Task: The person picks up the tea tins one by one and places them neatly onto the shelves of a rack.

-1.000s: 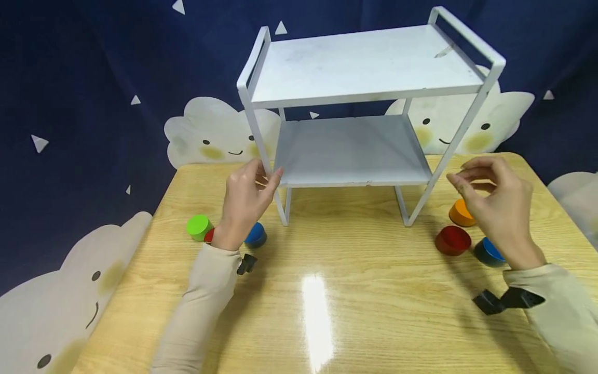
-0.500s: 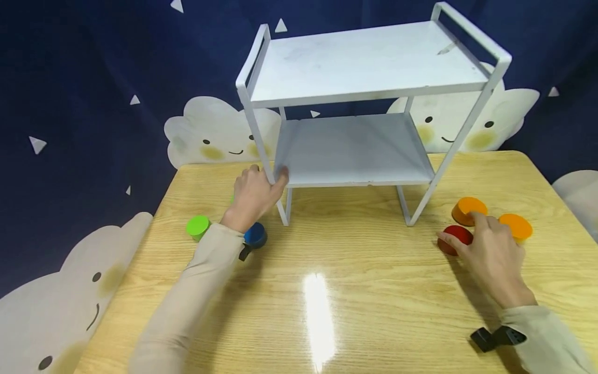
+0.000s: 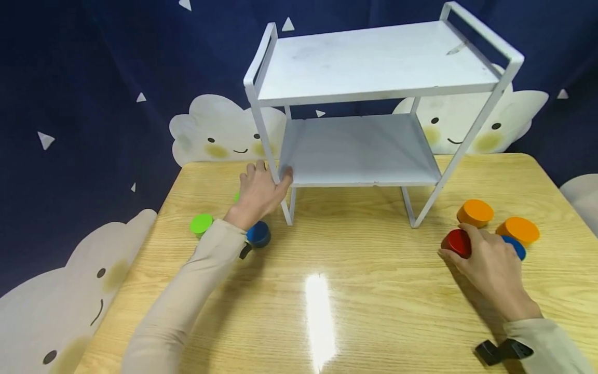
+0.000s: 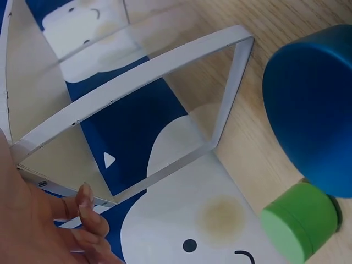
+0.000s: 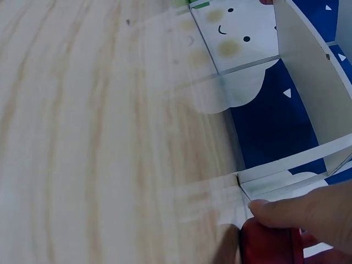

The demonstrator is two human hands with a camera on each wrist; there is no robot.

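Observation:
A white two-tier shelf rack [image 3: 374,62] stands on the wooden table. My left hand [image 3: 257,192] grips its left front leg beside the lower tier, thumb over the tier's front corner and fingers on the outer side. In the left wrist view, that hand [image 4: 66,225] lies against the end of a board with its fingers bent. On the right side of the table, my right hand [image 3: 495,265] pinches a short red cylinder [image 3: 455,243] between thumb and fingers. The thumb rests over the red cylinder [image 5: 269,242] in the right wrist view, which cuts off its lower part.
Beyond the right hand sit two orange cylinders [image 3: 475,213] and a blue one [image 3: 516,248], partly hidden by that hand. Near the left forearm are a green cylinder [image 3: 202,223] and a dark blue cylinder [image 3: 259,234]. A dark curtain with cloud shapes hangs behind the table.
My right hand has come down from above the cylinders, where it held nothing, and taken hold of the red one. My left thumb has moved farther over the lower tier's corner.

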